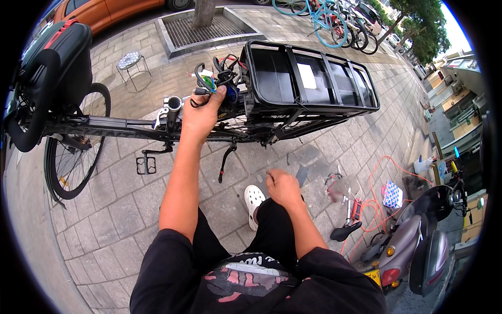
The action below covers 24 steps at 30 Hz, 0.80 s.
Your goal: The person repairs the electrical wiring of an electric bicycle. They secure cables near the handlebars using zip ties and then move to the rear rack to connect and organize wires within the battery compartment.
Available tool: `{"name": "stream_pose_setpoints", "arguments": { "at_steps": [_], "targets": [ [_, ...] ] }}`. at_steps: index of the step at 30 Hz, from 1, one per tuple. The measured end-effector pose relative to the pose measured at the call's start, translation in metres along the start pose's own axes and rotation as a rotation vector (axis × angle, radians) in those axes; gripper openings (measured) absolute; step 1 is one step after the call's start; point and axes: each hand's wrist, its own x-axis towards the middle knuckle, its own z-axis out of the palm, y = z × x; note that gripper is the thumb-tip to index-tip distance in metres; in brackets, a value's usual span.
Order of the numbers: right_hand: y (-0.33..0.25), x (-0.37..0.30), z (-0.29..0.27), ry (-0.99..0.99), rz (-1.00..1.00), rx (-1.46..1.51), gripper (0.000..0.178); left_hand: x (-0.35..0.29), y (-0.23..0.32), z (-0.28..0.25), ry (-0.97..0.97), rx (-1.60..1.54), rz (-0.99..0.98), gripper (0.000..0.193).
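A black electric bicycle stands across the space before me, its handlebar to the left and its rear rack to the right. Behind the open seat tube, my left hand is closed on a bundle of cables. Black loops and green, yellow and blue wires stick out above the thumb. My right hand hangs by my right knee with its fingers curled; anything in them is hidden. Below the frame, a kickstand and a pedal show.
On the right paving lie a removed bicycle saddle, an orange hose or cord and a blue-and-white patterned box. A scooter stands beyond them. At the back are a small stool, a tree planter, parked bicycles and an orange car.
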Motion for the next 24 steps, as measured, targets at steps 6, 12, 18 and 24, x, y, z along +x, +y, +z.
{"name": "stream_pose_setpoints", "arguments": {
  "at_steps": [6,12,18,24],
  "targets": [
    [-0.001,0.001,-0.001,-0.032,0.000,0.006,0.026,0.007,0.006,-0.007,0.014,0.015,-0.056,0.041],
    [-0.063,0.019,-0.059,0.092,-0.356,0.247,0.021,0.007,0.008,-0.008,-0.082,-0.022,-0.057,0.038],
    [-0.165,0.105,-0.169,0.462,-0.978,-0.182,0.025,0.015,0.012,-0.018,-0.182,-0.171,-0.243,0.021],
    [-0.193,0.175,-0.167,0.132,-0.994,-0.647,0.014,0.014,0.025,-0.026,-0.216,-0.201,-0.275,0.018]
  ]
}}
